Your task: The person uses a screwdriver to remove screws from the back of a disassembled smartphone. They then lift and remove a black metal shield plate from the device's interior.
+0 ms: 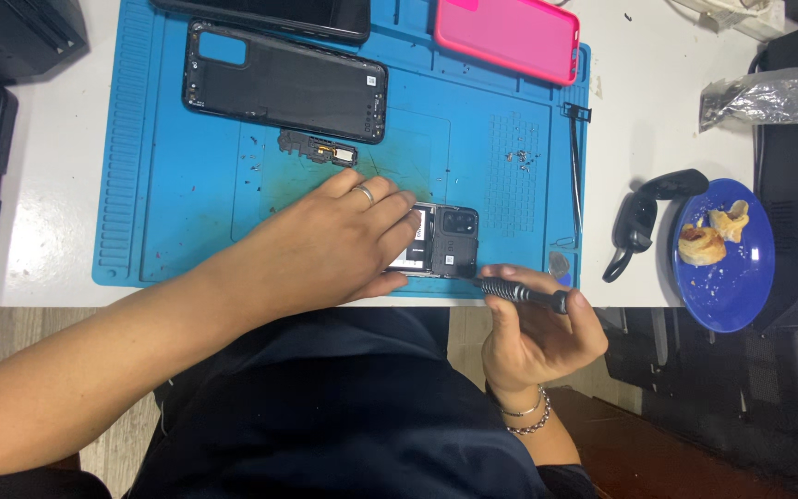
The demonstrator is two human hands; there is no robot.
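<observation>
Opened black phone (442,242) showing camera module, left hand (330,245) pressed flat on it, right hand (533,334) gripping screwdriver (521,295)

Crinkled clear plastic bag (773,97), perhaps packaging, far right.

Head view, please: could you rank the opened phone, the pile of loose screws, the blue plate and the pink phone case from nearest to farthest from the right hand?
From the right hand:
1. Opened phone, just up-left, at the screwdriver tip.
2. Blue plate, to the right; loose screws, straight up the mat: too close to call.
3. Pink phone case, at the far edge.
</observation>
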